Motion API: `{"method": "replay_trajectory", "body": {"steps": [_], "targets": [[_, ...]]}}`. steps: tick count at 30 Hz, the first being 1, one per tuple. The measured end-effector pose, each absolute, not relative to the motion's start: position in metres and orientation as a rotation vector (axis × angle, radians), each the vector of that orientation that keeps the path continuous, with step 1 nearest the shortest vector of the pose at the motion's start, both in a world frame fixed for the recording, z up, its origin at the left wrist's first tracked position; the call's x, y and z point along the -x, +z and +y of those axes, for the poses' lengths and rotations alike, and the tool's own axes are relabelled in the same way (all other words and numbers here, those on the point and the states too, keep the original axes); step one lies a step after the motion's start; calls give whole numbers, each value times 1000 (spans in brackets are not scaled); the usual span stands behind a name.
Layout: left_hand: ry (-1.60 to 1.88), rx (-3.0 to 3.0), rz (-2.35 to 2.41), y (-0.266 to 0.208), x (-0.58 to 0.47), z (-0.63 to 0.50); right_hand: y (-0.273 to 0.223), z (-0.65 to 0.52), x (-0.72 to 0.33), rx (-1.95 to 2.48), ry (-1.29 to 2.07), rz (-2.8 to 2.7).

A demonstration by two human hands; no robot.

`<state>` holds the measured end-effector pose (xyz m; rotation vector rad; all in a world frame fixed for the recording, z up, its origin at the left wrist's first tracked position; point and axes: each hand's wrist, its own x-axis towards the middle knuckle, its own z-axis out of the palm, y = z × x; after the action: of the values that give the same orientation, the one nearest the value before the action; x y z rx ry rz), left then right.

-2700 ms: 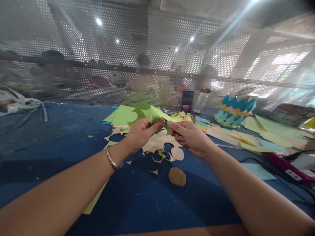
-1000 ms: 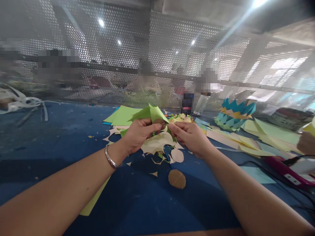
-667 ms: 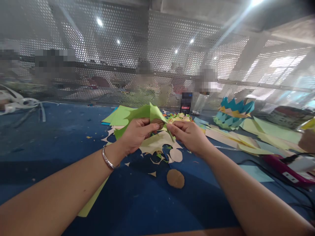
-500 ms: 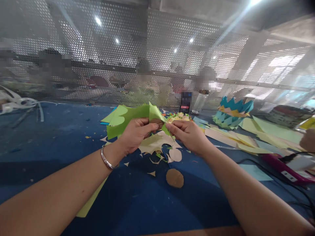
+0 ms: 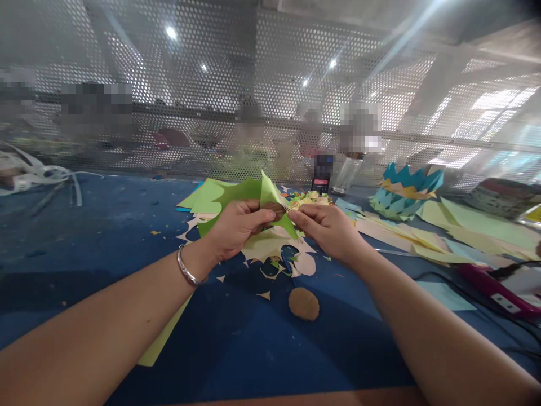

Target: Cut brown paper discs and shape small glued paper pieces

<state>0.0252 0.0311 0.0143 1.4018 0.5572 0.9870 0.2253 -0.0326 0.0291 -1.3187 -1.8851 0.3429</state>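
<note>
My left hand (image 5: 240, 226) is closed on a sheet of green paper (image 5: 239, 194), with the thumb pressing a brown cardboard disc (image 5: 276, 210) against it. The paper's top corner stands folded up. At the paper's right edge, my right hand (image 5: 323, 228) is closed round what look like small scissors (image 5: 286, 207); the handles are hidden in the fingers. Beneath both hands lie cream paper scraps (image 5: 264, 243) with rounded cuts. A pale round cut-out (image 5: 306, 264) rests among them. A second brown cardboard disc (image 5: 304, 304) lies nearer to me on the blue table (image 5: 236, 349).
To the right stand a zigzag paper crown (image 5: 403, 192), loose paper sheets (image 5: 486, 225) and a magenta power strip (image 5: 499, 290) with cables. A phone (image 5: 322, 172) and a clear jar (image 5: 347, 173) stand at the back. White strips (image 5: 38, 175) lie far left. A perforated screen (image 5: 190, 124) borders the table.
The view has shifted slightly, so things appear a little to the right. My hands keep hold of the paper and tool; the green paper has turned slightly, its left part sitting closer to my left hand.
</note>
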Motion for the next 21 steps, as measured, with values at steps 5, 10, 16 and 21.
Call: {"method": "replay_trajectory", "body": {"steps": [5,10,16,21], "targets": [[962,-1353,545,18,-27,27,29,-32,-226,1296,330,-1919],[966,-1372,535,20,-28,27,29,-33,-228,1303,317,-1947],[1000,-1426,540,18,-29,29,29,-32,-229,1300,262,-1970],[968,-1416,566,18,-27,28,26,-31,-228,1285,227,-1967]]}}
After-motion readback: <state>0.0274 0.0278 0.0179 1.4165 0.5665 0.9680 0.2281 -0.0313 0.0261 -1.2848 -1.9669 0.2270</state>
